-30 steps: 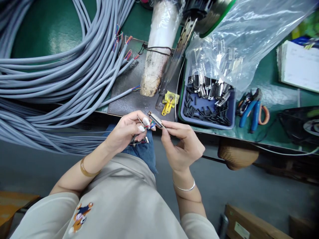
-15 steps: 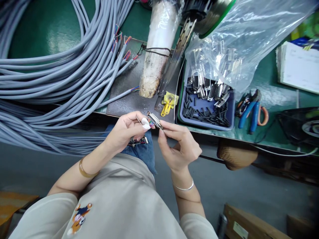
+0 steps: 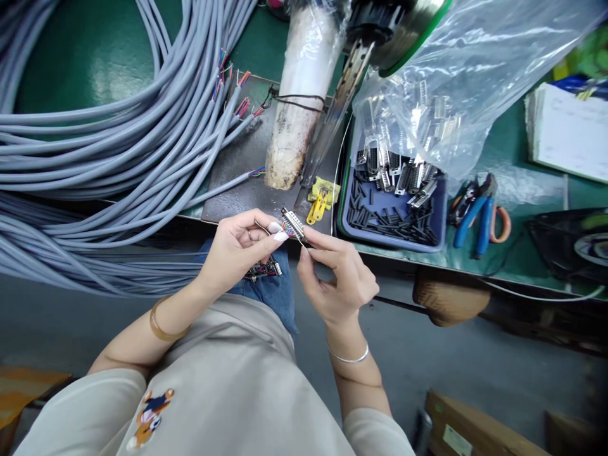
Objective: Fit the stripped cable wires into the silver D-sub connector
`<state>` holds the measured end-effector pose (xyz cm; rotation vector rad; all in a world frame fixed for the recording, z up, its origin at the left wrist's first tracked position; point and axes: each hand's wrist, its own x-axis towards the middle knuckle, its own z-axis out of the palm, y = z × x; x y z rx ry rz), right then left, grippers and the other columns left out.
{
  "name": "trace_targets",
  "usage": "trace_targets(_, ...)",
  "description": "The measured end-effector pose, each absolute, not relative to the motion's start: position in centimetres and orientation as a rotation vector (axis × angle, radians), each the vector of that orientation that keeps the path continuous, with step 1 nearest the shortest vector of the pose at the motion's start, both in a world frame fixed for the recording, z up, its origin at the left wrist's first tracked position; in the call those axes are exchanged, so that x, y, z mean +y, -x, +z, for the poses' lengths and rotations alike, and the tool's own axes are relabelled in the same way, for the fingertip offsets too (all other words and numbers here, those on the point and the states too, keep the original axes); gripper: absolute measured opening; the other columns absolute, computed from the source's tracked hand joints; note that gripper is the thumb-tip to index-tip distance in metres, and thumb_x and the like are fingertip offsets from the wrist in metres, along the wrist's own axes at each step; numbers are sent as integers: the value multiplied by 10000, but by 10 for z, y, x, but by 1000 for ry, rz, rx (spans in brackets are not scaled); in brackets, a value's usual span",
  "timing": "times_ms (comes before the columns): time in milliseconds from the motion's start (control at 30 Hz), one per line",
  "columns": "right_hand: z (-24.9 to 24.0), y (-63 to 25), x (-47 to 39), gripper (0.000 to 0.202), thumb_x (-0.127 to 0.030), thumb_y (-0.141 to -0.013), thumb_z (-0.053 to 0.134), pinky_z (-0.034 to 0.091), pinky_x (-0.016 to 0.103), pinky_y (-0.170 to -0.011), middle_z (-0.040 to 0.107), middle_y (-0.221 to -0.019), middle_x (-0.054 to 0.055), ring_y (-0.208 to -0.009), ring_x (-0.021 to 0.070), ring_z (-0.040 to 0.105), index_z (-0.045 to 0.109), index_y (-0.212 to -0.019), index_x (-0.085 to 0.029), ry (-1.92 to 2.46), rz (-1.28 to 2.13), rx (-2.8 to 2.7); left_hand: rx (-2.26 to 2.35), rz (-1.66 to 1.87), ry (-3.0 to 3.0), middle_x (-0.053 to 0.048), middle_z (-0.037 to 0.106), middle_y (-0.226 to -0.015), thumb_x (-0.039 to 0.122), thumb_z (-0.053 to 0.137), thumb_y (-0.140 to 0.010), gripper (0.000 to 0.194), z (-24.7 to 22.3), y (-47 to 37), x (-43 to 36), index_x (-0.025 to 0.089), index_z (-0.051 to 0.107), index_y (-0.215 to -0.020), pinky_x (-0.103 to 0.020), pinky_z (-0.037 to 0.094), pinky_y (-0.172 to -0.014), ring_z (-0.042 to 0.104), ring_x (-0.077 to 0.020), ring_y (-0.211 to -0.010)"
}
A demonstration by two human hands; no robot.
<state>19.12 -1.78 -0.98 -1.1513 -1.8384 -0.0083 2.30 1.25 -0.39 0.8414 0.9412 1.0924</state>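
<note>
Between my hands, above my lap, is a metal multi-pin cable connector (image 3: 293, 221) with thin coloured wires (image 3: 287, 229) at its near side. My left hand (image 3: 240, 248) is closed, thumb and forefinger pinching the wired side of the connector. At the connector's right end, the fingers of my right hand (image 3: 339, 269) are closed together on its edge. A thin strand runs to those fingertips; what it is I cannot make out. Beneath my left hand, more wired connectors (image 3: 266, 269) lie on my lap, partly covered.
Grey cables (image 3: 118, 142) fill the left side. A soldering iron (image 3: 335, 114) leans beside a white wrapped cylinder (image 3: 297, 126), near a yellow clip (image 3: 319, 202). The blue tray (image 3: 394, 237) holds connectors and black sleeves. Pliers (image 3: 482, 215) lie right of it.
The connector has turned slightly, showing more of its coloured wires. My right hand has shifted a little to the left; my left thumb has straightened over the wires.
</note>
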Motion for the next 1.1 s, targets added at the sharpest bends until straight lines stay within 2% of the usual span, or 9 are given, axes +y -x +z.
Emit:
trace_targets(233,-9,-189,-14,195,-83,-867,689,652,285,-708,816,-1062,59,-847,177,793,586,-864,-248,1150,18,-1823,1010,1188,-988,-40,722,-869,297,843,-772,207,1,-26,12,142,705,-785,-174,477,-546,583,-66,-633)
trace_targets(300,-10,-190,-14,185,-89,-865,693,649,284,-708,816,-1042,55,-836,173,790,591,-878,-243,1164,61,-1778,996,1178,-991,-32,704,-840,279,826,-791,186,-1,-24,10,144,703,-825,-178,470,-548,571,-65,-621)
trace_targets(433,-13,-192,-17,188,-89,-862,692,643,307,-702,814,-1019,50,-832,181,782,593,-890,-247,1181,147,-1729,926,1085,-939,29,591,-655,255,799,-799,183,-4,-19,10,164,696,-920,-178,431,-507,494,-62,-534)
trace_targets(633,-12,-192,-22,199,-76,-852,706,627,291,-696,818,-1007,42,-852,176,787,597,-881,-239,1167,156,-1731,687,1059,-750,-18,657,-857,181,805,-690,146,-9,-13,13,141,665,-702,-194,436,-478,545,-45,-501)
trace_targets(967,-8,-189,-24,207,-61,-837,730,622,261,-654,822,-1008,47,-812,160,787,613,-883,-227,1139,103,-1744,594,1059,-673,-20,671,-851,134,807,-671,104,-14,-11,13,137,708,-703,-188,452,-486,575,-54,-517)
trace_targets(1100,-8,-189,-24,205,-65,-840,730,626,267,-671,822,-1020,49,-819,161,786,613,-885,-226,1141,96,-1744,585,1053,-658,-20,672,-837,167,828,-667,126,-13,-10,14,139,718,-722,-202,463,-497,579,-61,-513)
